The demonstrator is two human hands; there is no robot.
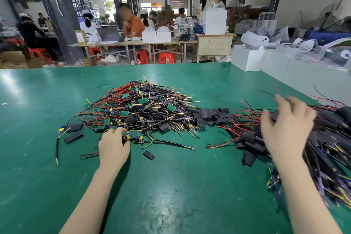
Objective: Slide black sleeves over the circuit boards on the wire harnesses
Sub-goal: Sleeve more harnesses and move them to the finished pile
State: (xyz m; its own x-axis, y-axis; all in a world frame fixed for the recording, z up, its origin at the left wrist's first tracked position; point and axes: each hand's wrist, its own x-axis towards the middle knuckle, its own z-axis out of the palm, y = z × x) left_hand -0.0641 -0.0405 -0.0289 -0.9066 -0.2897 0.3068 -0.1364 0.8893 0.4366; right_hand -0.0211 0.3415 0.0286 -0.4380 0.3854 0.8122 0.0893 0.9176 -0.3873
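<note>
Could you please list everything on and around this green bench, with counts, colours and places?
Bare harness pile: one heap, red, black, yellow and purple wires with green boards, centre.
Loose black sleeves: a cluster, right of that heap; a few strays front-left.
Sleeved harness pile: one, mostly black, far right.
White boxes: several, right edge.
Green bench top: one.
Left hand: grip on a harness at the heap's near edge.
Right hand: fingers spread over the sleeved pile.

Green table [171, 195]: near edge bare btwn both forearms, far-left corner bare too. Centre blocked by unsleeved harness pile [140, 108]; right edge by sleeved harness heap [326, 148]. Loose sleeves [210, 116] clog gap btwn. White boxes [266, 61] wall far-right corner.
</note>
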